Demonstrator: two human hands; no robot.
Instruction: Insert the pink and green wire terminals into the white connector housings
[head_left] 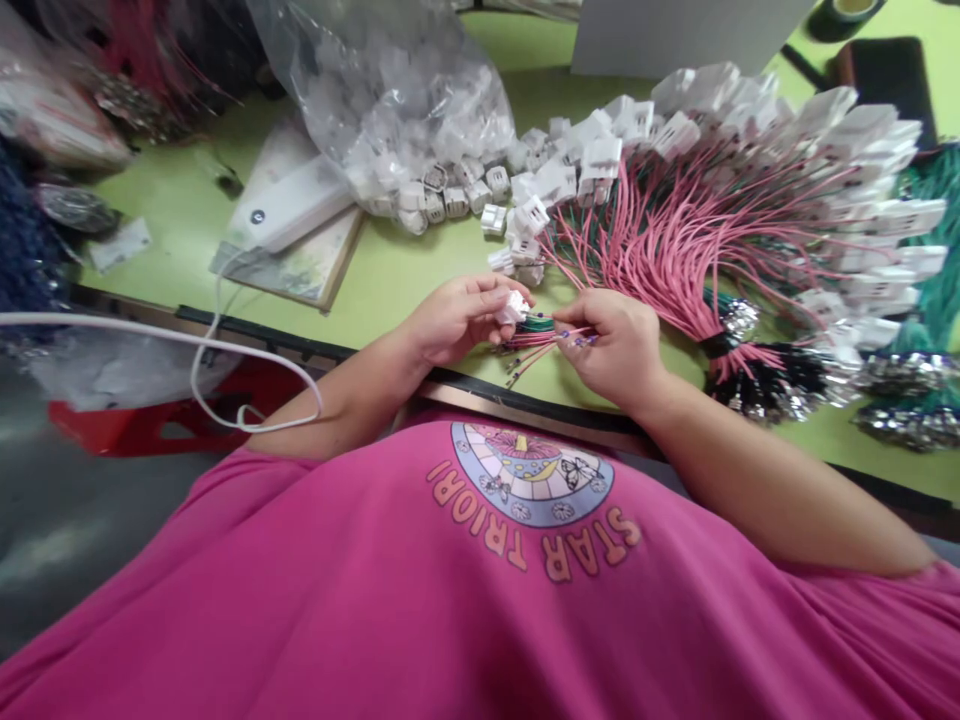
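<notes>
Between the thumb and fingers of my left hand (461, 318) is a small white plastic connector housing (513, 307). Close on its right, my right hand (619, 345) pinches thin wires (566, 335) with small metal terminals at their ends. Pink and green wires (534, 335) run in the gap between the two hands, and a few loose ends hang toward the table edge. Whether a wire end sits inside the housing is too small to tell. Just beyond my hands, several more white housings (529, 218) lie loose on the green table (390, 275).
A large bundle of pink wires (675, 240) with white housings fans out at the right. A clear bag of housings (397, 100) stands behind. On the left are a white power strip (300, 205) and its cable (150, 322). A dark phone-like object (892, 85) lies at back right.
</notes>
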